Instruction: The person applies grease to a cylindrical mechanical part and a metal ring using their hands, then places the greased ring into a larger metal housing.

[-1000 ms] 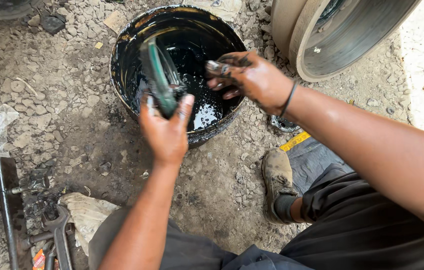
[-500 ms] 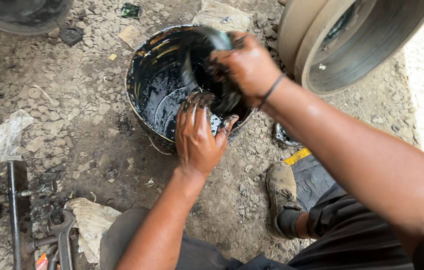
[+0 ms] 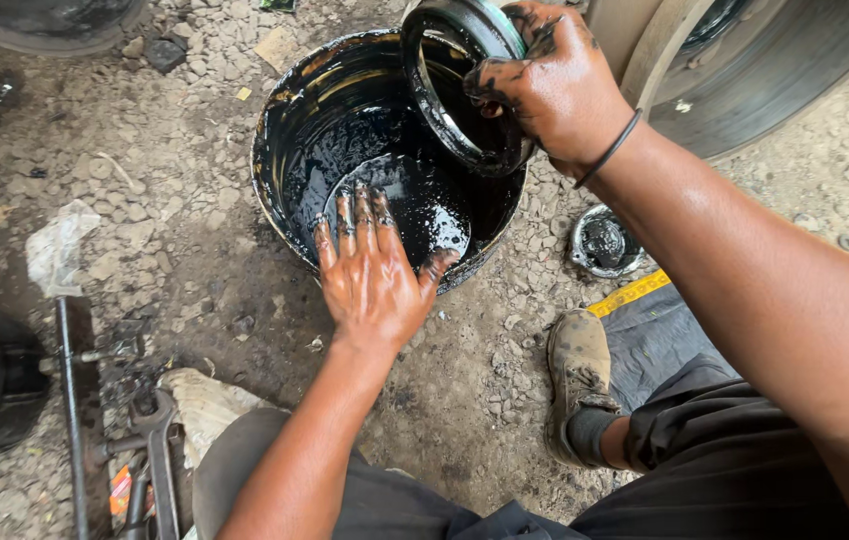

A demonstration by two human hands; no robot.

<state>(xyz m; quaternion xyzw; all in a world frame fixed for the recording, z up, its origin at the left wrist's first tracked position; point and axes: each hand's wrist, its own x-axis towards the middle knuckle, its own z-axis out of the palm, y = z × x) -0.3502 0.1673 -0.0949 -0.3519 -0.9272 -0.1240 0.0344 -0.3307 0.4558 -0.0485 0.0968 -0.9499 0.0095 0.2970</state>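
- Left hand (image 3: 372, 275) rests flat on the near rim of the bucket (image 3: 279, 150), fingers spread and oily, holding nothing.
- Right hand (image 3: 549, 85) has its fingers clamped on a greasy ring (image 3: 449, 95), lifted over the bucket's far edge.
- Ring looks coated already; it stands tilted, opening facing left-down.

A small greasy cap (image 3: 603, 243) lies on the gravel ground (image 3: 144, 220) near a dusty shoe (image 3: 578, 372). A yellow strip (image 3: 629, 294) edges dark cloth beside it. Left, a wrench (image 3: 157, 450) and a long rod (image 3: 70, 410) lie by a rag (image 3: 59, 245). A large drum (image 3: 744, 60) stands top right.
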